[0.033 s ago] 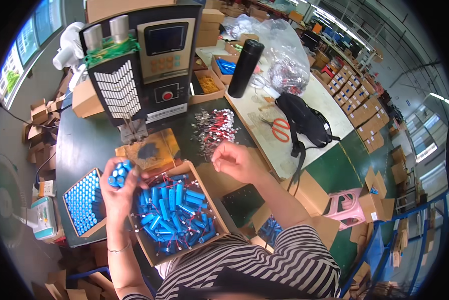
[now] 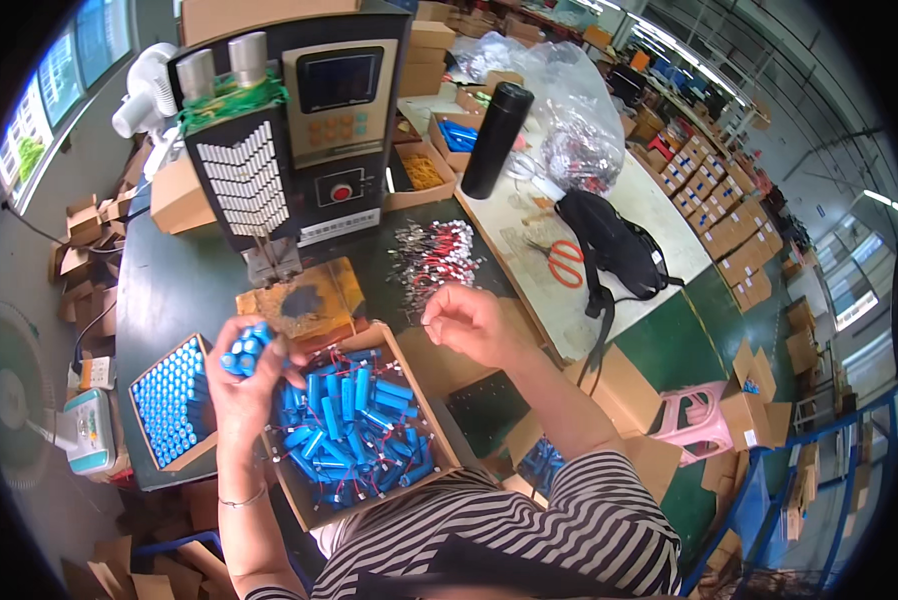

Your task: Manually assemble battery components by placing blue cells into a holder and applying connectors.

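Dark green tabletop (image 2: 174,275) seen in a workshop, cardboard cartons (image 2: 719,200) stacked at right. Upper left filled by black boxy machine (image 2: 344,130) with screen; red-and-white wire pile (image 2: 439,258) placed at centre. Bundle of blue cylindrical cells (image 2: 246,349) clamped in fingers of left hand (image 2: 241,398), left of centre, near open brown cardboard box (image 2: 411,384) of wired blue cells (image 2: 347,396). Right hand (image 2: 471,325) fingertips brought together; anything pinched cannot be told.

Site: factory assembly workshop. Evidence: control-panel machine (image 2: 337,140) on green worktop (image 2: 159,300); bulk blue cylinders (image 2: 174,400); heaped wired connectors (image 2: 437,262); stacked cartons (image 2: 749,248) beyond; strip lights (image 2: 884,201) overhead.
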A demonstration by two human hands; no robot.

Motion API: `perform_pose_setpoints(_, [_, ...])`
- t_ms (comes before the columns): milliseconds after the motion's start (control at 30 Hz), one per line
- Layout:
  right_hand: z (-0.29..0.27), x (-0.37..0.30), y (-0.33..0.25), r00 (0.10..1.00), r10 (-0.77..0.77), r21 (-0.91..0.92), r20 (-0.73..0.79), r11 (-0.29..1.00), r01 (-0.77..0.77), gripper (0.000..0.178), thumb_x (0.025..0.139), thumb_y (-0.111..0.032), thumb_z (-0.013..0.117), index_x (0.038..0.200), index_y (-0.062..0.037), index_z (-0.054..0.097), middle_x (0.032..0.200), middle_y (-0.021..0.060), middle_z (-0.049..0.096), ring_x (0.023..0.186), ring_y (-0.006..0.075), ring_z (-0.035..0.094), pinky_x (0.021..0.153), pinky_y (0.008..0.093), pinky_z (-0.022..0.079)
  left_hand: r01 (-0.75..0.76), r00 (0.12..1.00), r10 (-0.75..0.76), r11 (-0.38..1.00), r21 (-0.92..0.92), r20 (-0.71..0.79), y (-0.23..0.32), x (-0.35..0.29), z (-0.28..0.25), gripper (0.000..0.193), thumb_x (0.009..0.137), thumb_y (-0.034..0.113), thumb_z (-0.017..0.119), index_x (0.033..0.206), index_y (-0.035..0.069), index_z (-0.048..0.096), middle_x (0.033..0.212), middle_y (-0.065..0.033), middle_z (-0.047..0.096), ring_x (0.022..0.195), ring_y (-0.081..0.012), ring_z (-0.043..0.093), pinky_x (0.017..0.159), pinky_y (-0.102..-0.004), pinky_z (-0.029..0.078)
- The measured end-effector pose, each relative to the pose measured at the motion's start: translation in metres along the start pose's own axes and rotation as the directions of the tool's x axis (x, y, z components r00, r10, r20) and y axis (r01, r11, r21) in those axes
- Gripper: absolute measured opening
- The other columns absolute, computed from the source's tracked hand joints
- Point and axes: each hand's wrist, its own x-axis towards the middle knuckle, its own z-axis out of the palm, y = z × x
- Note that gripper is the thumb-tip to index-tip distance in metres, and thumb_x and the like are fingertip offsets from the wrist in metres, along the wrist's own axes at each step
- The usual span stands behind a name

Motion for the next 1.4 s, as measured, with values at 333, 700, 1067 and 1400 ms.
perform_pose_setpoints(333, [0.047, 0.023, -0.010, 0.927, 0.034, 0.545, 0.373, 0.801, -0.249, 0.003, 0.086, -0.003, 0.052, 0.089, -0.0018, 0.052, 0.068, 0.0037, 0.051, 0.048, 0.0030, 0.035, 0.042, 0.0158, 0.028, 0.251, 0.964, -0.205, 0.913, -0.320, 0.172, 0.007, -0.025, 0.038, 0.029, 0.073, 0.003, 0.074, 0.093, 0.000, 0.053, 0.102, -0.0195, 0.062, 0.065, -0.0164, 0.061, 0.050, -0.0246, 0.049])
perform_pose_setpoints(700, [0.047, 0.019, -0.009, 0.922, 0.194, 0.467, 0.335, 0.816, -0.341, 0.007, 0.086, -0.006, 0.055, 0.091, -0.0008, 0.056, 0.069, 0.0025, 0.052, 0.049, 0.0025, 0.039, 0.042, 0.0160, 0.031, 0.049, 0.997, -0.053, 0.997, 0.062, 0.057, 0.006, -0.030, 0.043, 0.019, 0.077, 0.000, 0.068, 0.089, -0.001, 0.054, 0.076, -0.0111, 0.064, 0.061, -0.0158, 0.061, 0.056, -0.0257, 0.050])
perform_pose_setpoints(1067, [0.080, 0.023, 0.008, 0.937, -0.343, -0.516, -0.067, 0.815, 0.262, 0.007, 0.078, -0.002, 0.062, 0.080, -0.0005, 0.056, 0.075, 0.0127, 0.060, 0.063, 0.0250, 0.061, 0.056, 0.0321, 0.049, -0.396, 0.890, 0.395, 0.422, 0.816, 0.228, -0.008, -0.021, 0.035, 0.030, 0.072, -0.001, 0.065, 0.097, 0.002, 0.051, 0.078, -0.0187, 0.060, 0.074, -0.0381, 0.061, 0.063, -0.0403, 0.049])
perform_pose_setpoints(1400, [0.058, 0.058, 0.013, 0.971, -0.234, -0.343, -0.039, 0.916, 0.207, 0.006, 0.084, -0.005, 0.063, 0.083, 0.0001, 0.060, 0.075, -0.0007, 0.060, 0.066, 0.0032, 0.054, 0.058, 0.0201, 0.044, -0.140, 0.960, 0.262, 0.748, 0.649, -0.095, -0.011, 0.017, 0.000, 0.025, 0.071, 0.012, 0.075, 0.085, 0.002, 0.056, 0.073, -0.0133, 0.062, 0.071, -0.0288, 0.062, 0.065, -0.0366, 0.048])
